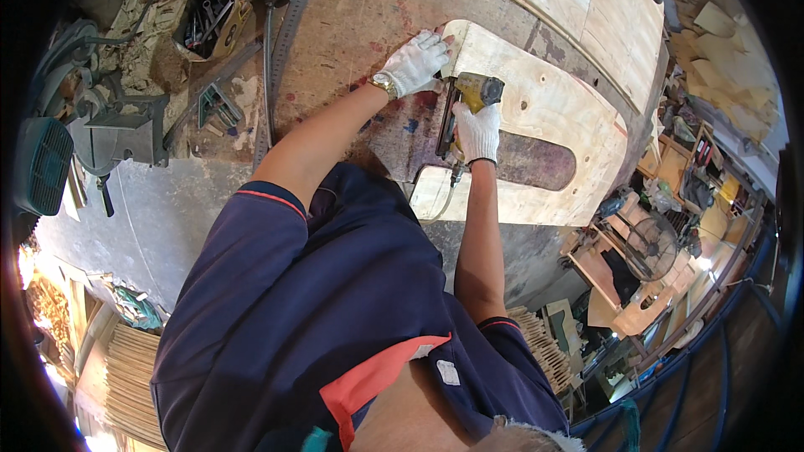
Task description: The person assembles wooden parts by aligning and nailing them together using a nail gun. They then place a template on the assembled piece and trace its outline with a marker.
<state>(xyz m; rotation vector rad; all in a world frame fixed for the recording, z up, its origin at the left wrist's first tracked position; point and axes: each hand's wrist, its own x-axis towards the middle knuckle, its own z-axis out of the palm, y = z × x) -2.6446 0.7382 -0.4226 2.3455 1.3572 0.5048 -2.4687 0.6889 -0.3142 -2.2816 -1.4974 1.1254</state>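
While the left hand (pixel 416 63) in its white knit glove lies flat, fingers spread, on the near corner of a pale curved plywood panel (pixel 544 109), the right hand (pixel 478 131), gloved the same, has its fingers closed round the grip of a yellow and dark metal nail gun (pixel 469 100). The gun sits just past centre toward one o'clock, its long axis running from six to twelve, with the yellow head at the far end touching the panel's edge and a thin hose trailing from the handle toward six. The panel is smooth, light-grained wood with rounded corners, a few small drilled holes and a long rounded slot (pixel 536 163) through which the stained surface shows. That worn wooden surface (pixel 352 25) is rough, blotched red and purple. A second pale plywood sheet (pixel 586 8) lies at one o'clock. At eleven o'clock an open cardboard box of metal tools (pixel 209 23) rests on the surface, and a grey machine (pixel 121 138) stands at nine.
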